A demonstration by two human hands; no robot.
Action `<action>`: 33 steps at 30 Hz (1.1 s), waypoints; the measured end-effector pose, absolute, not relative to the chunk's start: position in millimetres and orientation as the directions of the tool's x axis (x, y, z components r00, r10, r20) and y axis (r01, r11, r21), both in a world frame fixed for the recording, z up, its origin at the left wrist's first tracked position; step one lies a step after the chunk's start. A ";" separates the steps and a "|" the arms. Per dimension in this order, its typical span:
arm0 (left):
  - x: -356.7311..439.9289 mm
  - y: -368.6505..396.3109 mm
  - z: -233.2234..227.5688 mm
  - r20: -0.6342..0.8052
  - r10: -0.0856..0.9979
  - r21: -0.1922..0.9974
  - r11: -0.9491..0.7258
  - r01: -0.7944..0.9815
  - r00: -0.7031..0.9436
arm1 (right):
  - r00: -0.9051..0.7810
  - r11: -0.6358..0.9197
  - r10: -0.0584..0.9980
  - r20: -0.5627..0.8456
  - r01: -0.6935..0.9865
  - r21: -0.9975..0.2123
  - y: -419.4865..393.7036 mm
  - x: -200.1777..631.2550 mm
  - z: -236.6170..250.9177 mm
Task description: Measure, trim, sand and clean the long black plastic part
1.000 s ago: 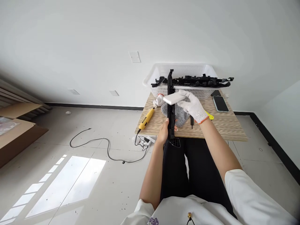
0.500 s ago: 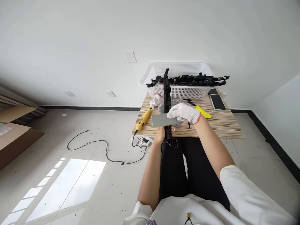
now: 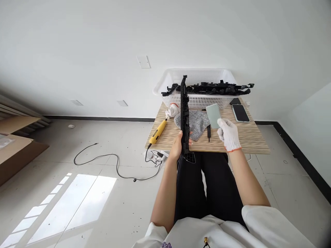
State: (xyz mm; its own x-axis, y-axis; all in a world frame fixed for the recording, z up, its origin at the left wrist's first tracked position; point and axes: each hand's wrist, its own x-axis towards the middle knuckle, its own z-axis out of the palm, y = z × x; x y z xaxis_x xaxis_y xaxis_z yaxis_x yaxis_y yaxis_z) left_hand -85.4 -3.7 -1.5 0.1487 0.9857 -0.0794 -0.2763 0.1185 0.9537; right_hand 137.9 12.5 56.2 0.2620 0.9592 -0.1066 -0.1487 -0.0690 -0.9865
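Observation:
My bare left hand is closed around the lower part of a long black plastic trim part, which stands lengthwise away from me over the table's front edge. Its lower end shows a grid-like pattern. To the right, my gloved right hand pinches a grey-green rectangular sheet by its lower corner. The sheet is tilted and apart from the black part. Beneath both lies a grey cloth on the table. A slim black tool lies at the cloth's right edge.
A white basket holds several black plastic parts at the back of the wood-striped table. A yellow corded tool and a white glove lie left, a phone right. Cables run over the floor.
My right hand has moved right with the sheet, away from the black part, and the sheet has turned more upright. The yellow-handled item is now covered from view. My left hand holds still.

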 end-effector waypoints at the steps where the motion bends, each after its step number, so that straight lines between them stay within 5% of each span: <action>1: -85.6 -3.2 -2.1 -0.082 0.986 0.955 0.120 -0.272 0.147 | 0.297 -0.088 0.946 -0.130 -0.151 -0.985 8.2 140.7 49.3; 5: -84.9 -1.7 -4.2 -0.088 0.988 0.961 0.118 -0.249 0.129 | 0.291 -0.142 0.939 -0.182 -0.154 -0.978 -1.1 140.6 36.7; 10: -82.8 -2.6 -3.0 -0.070 0.992 0.963 0.096 -0.253 0.107 | 0.211 -0.017 0.976 -0.058 -0.189 -0.982 0.0 127.5 40.2; 16: -84.8 0.2 -4.8 -0.073 0.983 0.926 0.129 -0.355 0.167 | 0.067 -0.029 0.996 -0.061 -0.408 -0.913 -8.6 119.1 17.6; 25: -84.1 1.0 -4.3 -0.101 0.981 0.896 0.163 -0.412 0.168 | -0.086 -0.081 0.995 -0.056 -0.323 -0.943 -18.5 106.5 22.8; 28: -84.0 1.6 -7.0 -0.090 0.986 0.911 0.140 -0.388 0.142 | 0.014 0.014 1.000 0.009 -0.336 -0.942 -18.6 103.2 29.0; 31: -83.4 1.9 -8.6 -0.092 0.991 0.916 0.124 -0.381 0.101 | -0.227 -0.034 0.974 0.016 -0.213 -0.976 -18.1 97.8 34.0; 33: -83.0 1.9 -9.0 -0.129 0.990 0.923 0.143 -0.356 0.065 | -0.053 0.083 0.994 0.098 -0.225 -0.971 -16.7 95.4 37.9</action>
